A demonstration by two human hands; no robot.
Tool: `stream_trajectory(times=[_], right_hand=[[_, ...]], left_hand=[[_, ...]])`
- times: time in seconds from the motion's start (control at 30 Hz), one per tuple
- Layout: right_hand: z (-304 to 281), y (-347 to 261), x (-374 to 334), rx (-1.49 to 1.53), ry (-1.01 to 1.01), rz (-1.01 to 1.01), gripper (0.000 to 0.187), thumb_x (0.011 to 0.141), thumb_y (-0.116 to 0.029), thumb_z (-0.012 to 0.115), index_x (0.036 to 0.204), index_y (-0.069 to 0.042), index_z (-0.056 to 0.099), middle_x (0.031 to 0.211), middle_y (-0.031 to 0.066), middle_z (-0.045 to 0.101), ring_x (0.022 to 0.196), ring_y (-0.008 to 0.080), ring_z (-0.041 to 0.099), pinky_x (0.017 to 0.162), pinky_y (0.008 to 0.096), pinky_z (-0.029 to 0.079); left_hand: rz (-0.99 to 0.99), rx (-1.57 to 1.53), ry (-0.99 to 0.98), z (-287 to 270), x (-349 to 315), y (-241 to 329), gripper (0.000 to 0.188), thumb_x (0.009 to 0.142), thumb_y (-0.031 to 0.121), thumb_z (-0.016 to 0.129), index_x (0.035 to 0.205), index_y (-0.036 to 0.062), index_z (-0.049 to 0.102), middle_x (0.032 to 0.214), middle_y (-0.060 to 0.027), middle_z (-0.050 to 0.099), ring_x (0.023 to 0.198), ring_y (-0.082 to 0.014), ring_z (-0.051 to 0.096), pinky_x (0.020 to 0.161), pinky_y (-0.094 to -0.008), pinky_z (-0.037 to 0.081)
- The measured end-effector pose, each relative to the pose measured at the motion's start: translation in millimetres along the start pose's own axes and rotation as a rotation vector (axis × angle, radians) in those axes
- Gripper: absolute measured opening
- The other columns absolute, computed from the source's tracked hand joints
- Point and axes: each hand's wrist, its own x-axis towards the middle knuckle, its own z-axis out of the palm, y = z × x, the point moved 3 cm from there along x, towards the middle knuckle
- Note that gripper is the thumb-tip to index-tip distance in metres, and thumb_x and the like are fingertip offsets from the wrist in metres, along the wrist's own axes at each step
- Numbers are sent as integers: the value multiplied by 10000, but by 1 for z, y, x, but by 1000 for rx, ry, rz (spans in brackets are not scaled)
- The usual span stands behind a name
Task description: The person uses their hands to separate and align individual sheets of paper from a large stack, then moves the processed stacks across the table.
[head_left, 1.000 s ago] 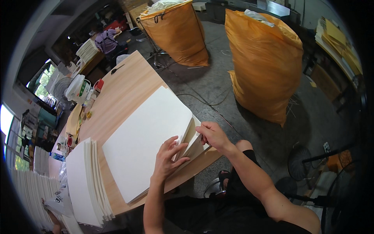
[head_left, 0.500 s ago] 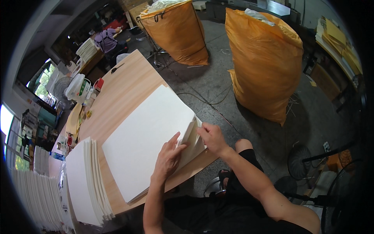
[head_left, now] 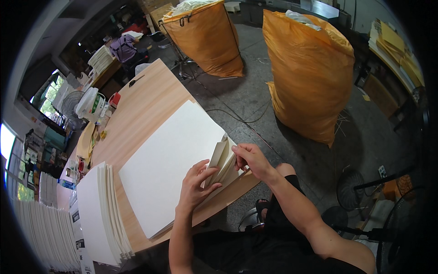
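A large white paper sheet [head_left: 166, 169], apparently the top of a thin stack, lies at a slant on the wooden table in front of me. At its right end a folded flap [head_left: 221, 157] stands raised, showing cream-coloured layers inside. My right hand [head_left: 252, 160] pinches the outer edge of this flap between thumb and fingers. Beside the flap's near left side is my left hand [head_left: 197, 185], fingers curved and the thumb apart, the fingertips touching the folded edge. What lies inside the fold is hard to make out.
Left of the sheet stands a fanned pile of white folded pieces [head_left: 98, 212], with a taller stack [head_left: 43, 233] beyond. A white bucket [head_left: 89, 105] is at the table's [head_left: 137, 107] far left edge. Two orange sacks [head_left: 310, 77] stand on the floor. A person [head_left: 123, 48] sits farther back.
The flap is raised and opened wider, showing more of its inner layers. My left hand's fingers have curled in from lying over the sheet; my right hand has shifted slightly toward me.
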Motion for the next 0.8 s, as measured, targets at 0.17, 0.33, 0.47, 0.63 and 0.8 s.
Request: stream_trajectory(times=[0.17,0.33,0.47,0.63,0.8], right_hand=[[-1,10,1,-400,91,-167,336,1005,-273,637,730,-89,583,632,16,608,555,105,615,470,240,419],[1,6,8,106,-16,13,313,1003,-234,642,735,-81,590,638,33,601,577,137,643,482,238,430],[1,6,8,115,-5,22,312,1005,-234,637,740,-75,591,641,44,607,581,146,646,490,250,440],[-3,11,5,116,-21,-2,315,1009,-247,633,749,-75,592,648,52,614,586,149,648,506,261,458],[-4,18,1,165,24,-5,352,1011,-284,635,733,-77,567,648,35,592,567,126,620,490,261,450]], left_hand=[[26,89,89,6,-2,1,445,886,79,726,1307,214,680,1434,-166,562,1097,-346,660,945,-426,563],[66,223,9,5,-2,2,463,862,102,761,1295,245,682,1442,-161,556,1068,-347,657,921,-424,564],[61,141,47,4,1,11,526,758,156,875,1250,221,701,1422,-151,563,1110,-348,658,944,-425,576],[35,63,11,4,-1,1,609,696,93,911,1263,155,695,1388,-143,581,1157,-339,667,971,-433,581],[32,77,32,3,-1,2,483,858,97,778,1316,209,678,1416,-155,578,1124,-338,657,954,-427,565]])
